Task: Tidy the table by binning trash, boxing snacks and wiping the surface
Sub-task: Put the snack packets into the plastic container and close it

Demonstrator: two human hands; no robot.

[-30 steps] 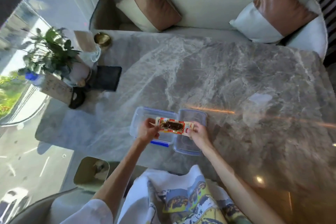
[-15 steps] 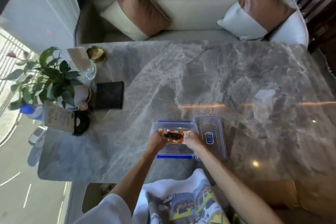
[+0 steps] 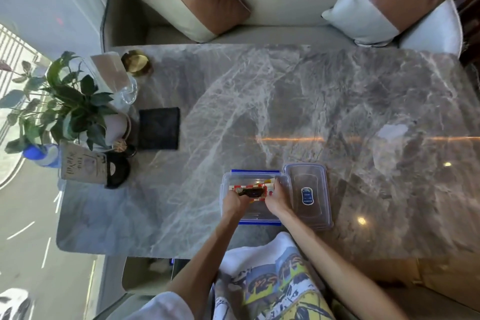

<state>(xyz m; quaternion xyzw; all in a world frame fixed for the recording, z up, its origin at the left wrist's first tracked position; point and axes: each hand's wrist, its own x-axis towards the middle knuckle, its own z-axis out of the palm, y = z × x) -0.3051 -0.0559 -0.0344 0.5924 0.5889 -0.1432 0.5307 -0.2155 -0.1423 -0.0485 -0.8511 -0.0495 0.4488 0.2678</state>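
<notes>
Snack packet [image 3: 250, 191] between both hands, inside box [image 3: 259, 215]

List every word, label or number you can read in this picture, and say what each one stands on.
No text here can be read with certainty.
Card: dark script lettering, turned sideways and blurred, unreadable.
Lid: blue label with tiny white print, too small to read.
Snack wrapper: red and white print, blurred, unreadable.
Shirt: large graphic lettering, distorted, unreadable.
</notes>
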